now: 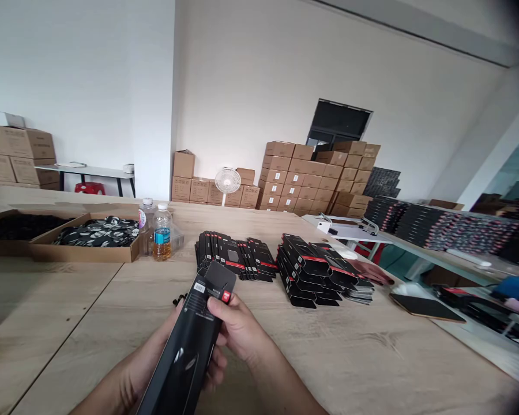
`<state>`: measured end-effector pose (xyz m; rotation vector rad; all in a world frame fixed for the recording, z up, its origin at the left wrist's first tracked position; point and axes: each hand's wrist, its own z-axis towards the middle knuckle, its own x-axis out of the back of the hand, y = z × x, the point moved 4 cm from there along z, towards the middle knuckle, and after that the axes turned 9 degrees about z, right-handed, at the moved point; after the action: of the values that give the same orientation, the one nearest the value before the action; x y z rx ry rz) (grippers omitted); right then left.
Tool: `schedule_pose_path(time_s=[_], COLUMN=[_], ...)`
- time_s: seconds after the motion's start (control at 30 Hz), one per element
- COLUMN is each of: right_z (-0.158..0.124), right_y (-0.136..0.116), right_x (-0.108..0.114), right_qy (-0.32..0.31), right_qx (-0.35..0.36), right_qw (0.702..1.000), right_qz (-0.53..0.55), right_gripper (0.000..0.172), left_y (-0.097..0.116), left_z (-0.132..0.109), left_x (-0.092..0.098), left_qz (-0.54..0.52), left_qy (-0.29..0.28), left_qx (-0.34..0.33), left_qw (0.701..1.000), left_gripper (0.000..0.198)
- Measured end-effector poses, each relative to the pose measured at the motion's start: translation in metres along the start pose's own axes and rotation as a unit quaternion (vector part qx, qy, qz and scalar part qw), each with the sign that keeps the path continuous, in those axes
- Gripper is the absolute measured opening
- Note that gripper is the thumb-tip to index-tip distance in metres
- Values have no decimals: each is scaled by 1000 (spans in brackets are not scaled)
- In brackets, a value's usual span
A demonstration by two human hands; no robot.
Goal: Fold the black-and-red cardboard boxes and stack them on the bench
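A long black carton [189, 346] is held tilted in front of me, its printed end with a white barcode label and a small red mark facing up. A dark flap [221, 278] sticks out from its far end. My left hand [165, 331] is closed around the carton from the left and below, mostly hidden behind it. My right hand [239, 329] grips the carton's right side near the far end, with the thumb pressed on the printed face. Beyond the hands lies a row of flattened black cartons [229, 253].
To the right stands a stack of black cartons [303, 268]. Two bottles [162, 233] stand beside an open cardboard tray [82, 253] of black-and-white pieces. A fan [227, 180] and brown boxes [281, 176] are by the wall. A side table [462, 334] holds a dark board [426, 306].
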<state>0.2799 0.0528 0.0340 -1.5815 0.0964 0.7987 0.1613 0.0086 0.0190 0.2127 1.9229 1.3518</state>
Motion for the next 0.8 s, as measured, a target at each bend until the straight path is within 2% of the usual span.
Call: schedule_pose_path(time_s=[0.03,0.1,0.13,0.2,0.27,0.37,0.43,0.5,0.57,0.63,0.7,0.8], right_z=[2,7,9,10,9,3,-3,-6,-3,1,5,8], right_y=[-3,-12,-15,-15,-7,13,25,30,28,19,12,8], right_x=[2,7,9,11,5,-12,-22,-25,-19,-8,0,4], right_qy=[21,57,71,82,60,-8,-46,-57,-25,35,66,42], right_qx=[21,65,83,87,63,6,-49,-88,-71,-18,11,10], right_qw=[1000,996,994,991,994,998,996,992,993,992,988,990], right_qz=[-6,-20,-28,-52,-71,-63,-58,-69,-92,-120,-141,-136], right_gripper=[36,36,39,41,42,47,47,44,47,59,74,85], left_y=[5,17,22,27,31,38,44,49,52,52,51,49], left_z=[-1,-4,-4,-3,-2,-8,-14,-19,-20,-17,-15,-17], left_x=[5,14,16,18,24,38,48,55,60,59,57,54], left_qz=[48,171,233,308,289,151,84,75,120,206,301,384], left_qy=[64,168,190,193,223,313,357,380,378,357,361,414], left_qx=[-27,-89,-114,-131,-139,-133,-123,-119,-110,-110,-123,-143], left_qw=[996,967,947,923,921,928,922,914,912,904,874,813], left_gripper=[75,57,49,41,39,34,27,23,28,40,58,79])
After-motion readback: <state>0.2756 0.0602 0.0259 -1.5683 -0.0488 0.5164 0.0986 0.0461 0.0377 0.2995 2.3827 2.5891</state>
